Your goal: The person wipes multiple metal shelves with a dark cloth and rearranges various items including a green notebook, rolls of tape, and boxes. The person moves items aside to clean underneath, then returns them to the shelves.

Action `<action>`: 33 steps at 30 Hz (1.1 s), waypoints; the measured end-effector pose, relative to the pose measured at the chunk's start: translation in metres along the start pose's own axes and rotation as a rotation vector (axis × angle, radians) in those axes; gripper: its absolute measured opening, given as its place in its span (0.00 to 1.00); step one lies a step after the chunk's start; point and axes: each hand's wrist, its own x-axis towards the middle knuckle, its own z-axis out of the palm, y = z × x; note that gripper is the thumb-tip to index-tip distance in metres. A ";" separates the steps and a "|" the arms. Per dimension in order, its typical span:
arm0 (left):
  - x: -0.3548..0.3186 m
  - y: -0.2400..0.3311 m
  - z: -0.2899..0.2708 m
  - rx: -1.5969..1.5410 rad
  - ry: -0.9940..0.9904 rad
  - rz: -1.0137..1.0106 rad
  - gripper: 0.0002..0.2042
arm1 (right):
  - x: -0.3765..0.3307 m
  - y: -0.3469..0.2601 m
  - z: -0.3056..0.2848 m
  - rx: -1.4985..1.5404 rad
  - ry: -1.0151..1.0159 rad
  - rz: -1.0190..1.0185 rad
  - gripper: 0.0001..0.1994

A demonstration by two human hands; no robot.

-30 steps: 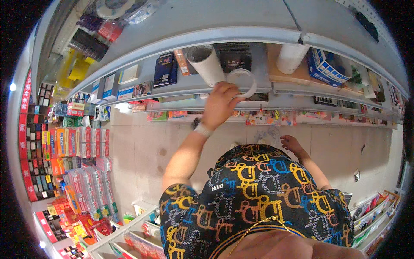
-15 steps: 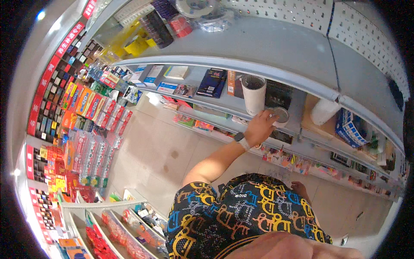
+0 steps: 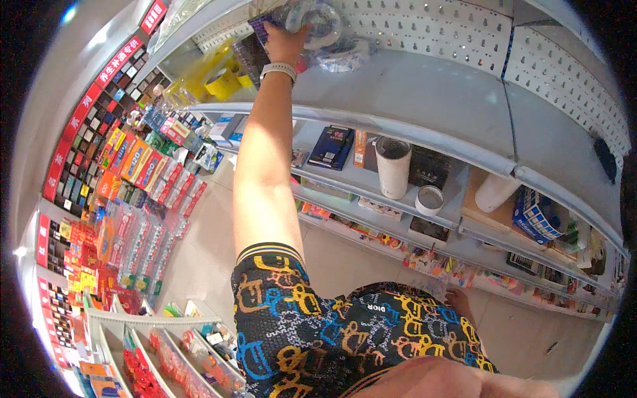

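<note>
Fingers point(image 3: 270, 30) of the left hand point(image 3: 285, 46) spread wide from thumb, reaching to the far left of the tape shelf point(image 3: 424, 83). Fingertips at the purple tape point(image 3: 257, 25), thumb by the big pale roll point(image 3: 320, 25). Contact points hidden by the hand, so can't tell if anything is gripped.

Purple tape: mostly covered by the hand, count unclear. Dark stack point(image 3: 249, 58): just left of the wrist, partly blocked, can't count rolls. Red item point(image 3: 301, 65): only a sliver shows right of the wristband point(image 3: 279, 69). Yellow tape point(image 3: 222, 85): farther left, one roll distinct, rest blurs into wrapping.

Big pale rolls: two. One upright just right of the thumb, one lying in plastic point(image 3: 345, 56), near side of it.

Right hand point(image 3: 456, 302): dim, half behind the torso, fingers loosely bent as far as visible, can't tell if it holds anything.

Shelf nearer the body: two tall white cylinders, one mid-shelf point(image 3: 392, 174), one farther right point(image 3: 494, 192), plus one short white cylinder point(image 3: 429, 199). One dark blue box point(image 3: 332, 147), one narrow orange box point(image 3: 359, 147), one blue-and-white basket point(image 3: 539, 215). Forearm cuts off some boxes at the left.
</note>
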 end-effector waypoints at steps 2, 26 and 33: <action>0.002 0.007 0.004 -0.050 -0.069 -0.113 0.39 | -0.015 -0.001 -0.001 -0.140 -0.007 -0.053 0.16; -0.058 0.078 -0.060 0.022 -0.494 0.872 0.29 | -0.016 0.040 -0.012 0.011 0.064 0.056 0.13; -0.040 0.101 -0.035 0.228 -0.564 0.667 0.37 | -0.016 0.049 -0.015 -0.087 0.064 0.063 0.13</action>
